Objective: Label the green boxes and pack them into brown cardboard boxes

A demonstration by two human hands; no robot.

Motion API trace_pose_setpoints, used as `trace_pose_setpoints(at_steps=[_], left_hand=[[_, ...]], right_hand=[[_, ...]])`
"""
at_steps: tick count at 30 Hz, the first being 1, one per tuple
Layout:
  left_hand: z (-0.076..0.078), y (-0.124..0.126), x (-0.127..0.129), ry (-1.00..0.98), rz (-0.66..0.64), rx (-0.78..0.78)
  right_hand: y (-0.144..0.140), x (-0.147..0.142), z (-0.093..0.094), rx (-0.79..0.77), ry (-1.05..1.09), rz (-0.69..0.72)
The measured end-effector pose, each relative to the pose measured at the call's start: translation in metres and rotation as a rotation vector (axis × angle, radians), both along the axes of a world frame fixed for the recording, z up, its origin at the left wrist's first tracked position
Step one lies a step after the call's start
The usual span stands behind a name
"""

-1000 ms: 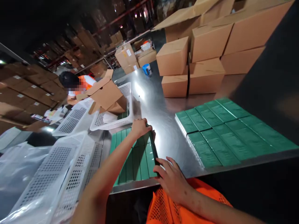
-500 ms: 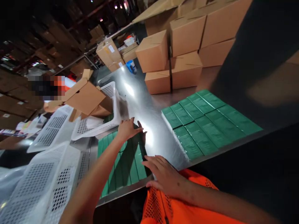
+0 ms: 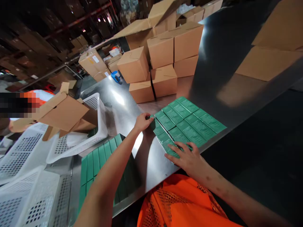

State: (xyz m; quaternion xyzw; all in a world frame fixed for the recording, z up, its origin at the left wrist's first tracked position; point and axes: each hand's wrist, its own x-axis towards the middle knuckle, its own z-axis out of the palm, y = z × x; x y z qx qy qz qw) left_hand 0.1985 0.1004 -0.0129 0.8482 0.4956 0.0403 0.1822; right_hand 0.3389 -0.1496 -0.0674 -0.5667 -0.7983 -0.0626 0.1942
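A block of flat green boxes [image 3: 189, 121], wrapped in clear film, lies on the steel table [image 3: 120, 107] near its front edge. My left hand [image 3: 142, 121] curls around the block's far left corner. My right hand [image 3: 187, 157] rests flat on the block's near corner with its fingers spread. A second row of green boxes [image 3: 99, 156] stands on edge to the left, partly hidden behind my left forearm. Neither hand touches that row.
A white perforated basket [image 3: 100, 126] sits left of my left hand, with an open cardboard box [image 3: 66, 113] held over it by a co-worker in orange. Sealed cartons [image 3: 163, 56] are stacked at the back beside a blue tape dispenser [image 3: 115, 76]. More white crates [image 3: 23, 195] fill the near left.
Both hands have left the standing row of green boxes and moved right to the wrapped block. The view has swung so the block sits nearer the middle.
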Motion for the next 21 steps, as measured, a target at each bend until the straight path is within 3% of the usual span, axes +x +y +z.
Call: trace_pose_setpoints(at_steps=[6,10,15,21], left_hand=[[0.026,0.0,-0.077,0.238,-0.003,0.009],[0.031,-0.014,-0.116,0.353,0.041,0.011],[0.019,-0.028,-0.127,0.318,0.096,0.023],[0.014,-0.026,-0.127,0.297,0.137,0.027]], right_hand=[[-0.002,-0.067,-0.001,-0.085,0.322,0.164],[0.0,-0.115,-0.01,-0.148,0.529,0.248],[0.006,-0.129,-0.014,-0.165,0.543,0.268],[0.005,-0.133,-0.011,-0.173,0.529,0.221]])
